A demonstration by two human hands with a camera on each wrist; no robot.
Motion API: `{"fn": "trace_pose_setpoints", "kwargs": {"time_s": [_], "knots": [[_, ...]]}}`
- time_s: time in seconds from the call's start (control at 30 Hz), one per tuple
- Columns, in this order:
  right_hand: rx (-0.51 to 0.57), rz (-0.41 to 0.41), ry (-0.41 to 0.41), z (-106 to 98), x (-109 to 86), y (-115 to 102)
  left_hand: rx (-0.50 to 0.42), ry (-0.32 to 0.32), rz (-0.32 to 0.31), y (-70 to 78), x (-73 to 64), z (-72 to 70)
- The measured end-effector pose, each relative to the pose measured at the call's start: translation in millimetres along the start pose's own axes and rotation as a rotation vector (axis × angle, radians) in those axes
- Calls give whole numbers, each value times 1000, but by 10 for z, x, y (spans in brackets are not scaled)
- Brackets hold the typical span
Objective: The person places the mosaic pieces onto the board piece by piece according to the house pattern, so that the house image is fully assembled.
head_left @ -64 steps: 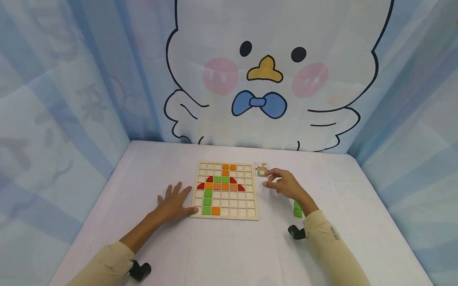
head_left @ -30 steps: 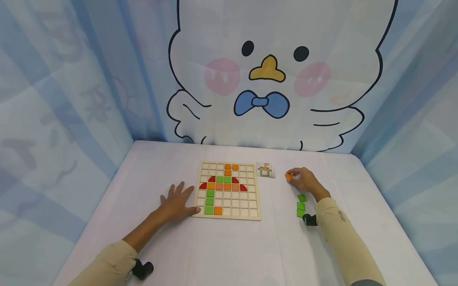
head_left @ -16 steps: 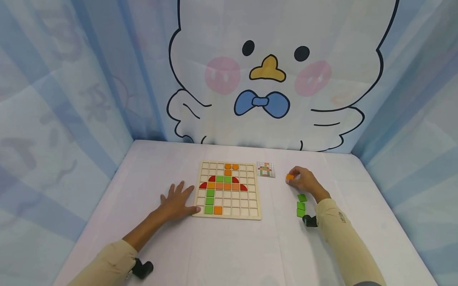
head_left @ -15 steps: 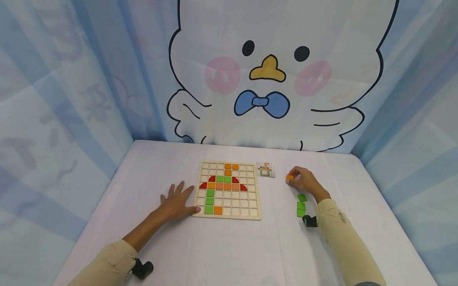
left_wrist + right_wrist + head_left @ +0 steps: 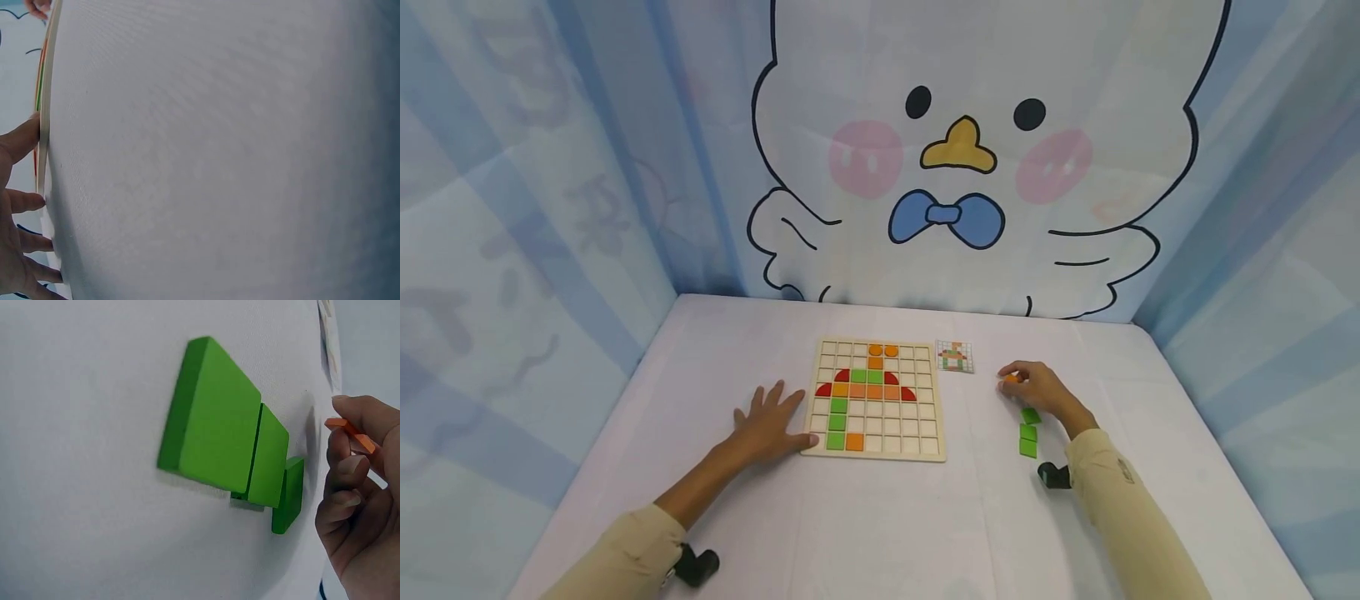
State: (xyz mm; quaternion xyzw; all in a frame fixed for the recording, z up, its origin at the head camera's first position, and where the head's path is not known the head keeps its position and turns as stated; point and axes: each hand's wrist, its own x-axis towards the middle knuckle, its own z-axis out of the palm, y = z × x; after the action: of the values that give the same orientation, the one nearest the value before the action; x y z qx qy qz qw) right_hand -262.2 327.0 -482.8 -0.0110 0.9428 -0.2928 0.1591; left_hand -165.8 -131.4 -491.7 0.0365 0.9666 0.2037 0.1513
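My left hand (image 5: 766,429) lies with spread fingers beside the wooden grid board (image 5: 880,447), its thumb on the lower left corner. In the left wrist view, the thumb and index fingertip meet the board's edge (image 5: 45,134). Off to the right, my right hand (image 5: 1037,390) pinches an orange tile (image 5: 353,434) between thumb and fingers, and the tile looks tilted. Three green square tiles (image 5: 219,419) lie on the table close below that hand. On the board sit red, green and orange pieces, including two orange round ones (image 5: 883,351) at the top.
A small printed pattern card (image 5: 955,357) lies by the board's upper right corner. White cloth covers the table (image 5: 880,533). Curtains (image 5: 535,250) stand at both sides, and a cartoon-printed sheet (image 5: 962,275) hangs at the back.
My right hand has moved right from the pattern card and taken hold of an orange tile. Over the last half second it shifts slightly down and the tile turns in the fingers. My left hand stays.
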Motion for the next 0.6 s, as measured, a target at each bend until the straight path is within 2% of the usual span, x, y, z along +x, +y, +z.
{"fn": "trace_pose_setpoints", "kwargs": {"time_s": [0.13,0.6], "knots": [[32,-2,-11,8,-65,-18,-3,0,1,-8,-2,1],[161,-102,-24,135,-260,-262,-8,1,19,-25,-1,8]]}}
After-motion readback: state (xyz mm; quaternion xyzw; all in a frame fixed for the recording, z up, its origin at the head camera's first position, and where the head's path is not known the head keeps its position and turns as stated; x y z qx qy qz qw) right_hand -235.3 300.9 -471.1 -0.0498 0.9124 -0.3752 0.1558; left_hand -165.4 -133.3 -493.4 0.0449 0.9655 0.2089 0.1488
